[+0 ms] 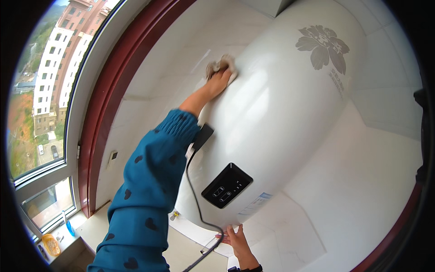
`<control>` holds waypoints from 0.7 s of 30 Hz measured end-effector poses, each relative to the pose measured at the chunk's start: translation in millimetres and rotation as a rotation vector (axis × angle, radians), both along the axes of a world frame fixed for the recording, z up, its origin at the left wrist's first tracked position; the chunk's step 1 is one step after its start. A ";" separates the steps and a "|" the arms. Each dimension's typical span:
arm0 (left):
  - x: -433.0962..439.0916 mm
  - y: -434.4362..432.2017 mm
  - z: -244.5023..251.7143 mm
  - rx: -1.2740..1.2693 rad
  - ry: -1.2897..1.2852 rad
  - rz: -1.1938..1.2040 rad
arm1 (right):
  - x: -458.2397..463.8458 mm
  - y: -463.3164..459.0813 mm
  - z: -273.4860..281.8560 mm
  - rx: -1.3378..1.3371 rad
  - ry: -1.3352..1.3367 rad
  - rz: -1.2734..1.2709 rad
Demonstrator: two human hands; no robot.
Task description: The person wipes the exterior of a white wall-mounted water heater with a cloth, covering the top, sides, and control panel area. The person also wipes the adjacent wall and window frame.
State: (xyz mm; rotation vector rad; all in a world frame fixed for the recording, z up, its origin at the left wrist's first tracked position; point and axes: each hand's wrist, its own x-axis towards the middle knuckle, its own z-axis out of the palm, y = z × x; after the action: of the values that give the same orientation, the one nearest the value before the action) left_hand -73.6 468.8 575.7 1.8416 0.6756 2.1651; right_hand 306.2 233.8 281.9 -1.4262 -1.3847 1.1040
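Observation:
A large white storage water heater [272,112] with a grey flower print fills the middle of the view. My left hand [218,82], in a blue sleeve, presses a crumpled light-brown cloth [224,63] against its left side, near the wall. Low at the heater's bottom end is my right hand [238,241]; its fingers are spread against the underside and it holds nothing. A black control panel [227,185] sits on the heater's lower front. Beside my left sleeve, a black plug-like block [203,136] has a black cord [194,190] running down past the heater's bottom.
A dark red frame [102,112] borders the window [37,163] on the left. On the sill are a yellow soap dish [51,244] and a blue-handled brush [70,227]. A small yellow-handled valve [174,215] shows below the heater. A wall switch [112,158] is behind my sleeve.

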 end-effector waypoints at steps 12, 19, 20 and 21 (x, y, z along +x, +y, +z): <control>9.1 -16.5 -381.3 -0.704 -0.285 -0.119 | -1.7 -0.8 -1.4 0.008 0.013 0.029; -0.7 -9.1 -321.3 -0.741 -0.115 0.052 | -2.1 2.9 -1.6 -0.009 -0.041 0.006; -6.0 -2.1 -290.8 -0.657 -0.059 0.092 | -1.8 3.6 -1.8 -0.015 -0.048 0.006; -9.8 4.8 -256.3 -0.604 -0.024 0.081 | -1.5 4.2 -2.3 -0.013 -0.060 0.000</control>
State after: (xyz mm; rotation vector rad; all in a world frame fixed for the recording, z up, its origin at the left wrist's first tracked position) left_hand -83.4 473.6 319.4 1.4781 1.2491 1.7460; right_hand 304.7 238.0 279.6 -1.4797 -1.4219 1.0792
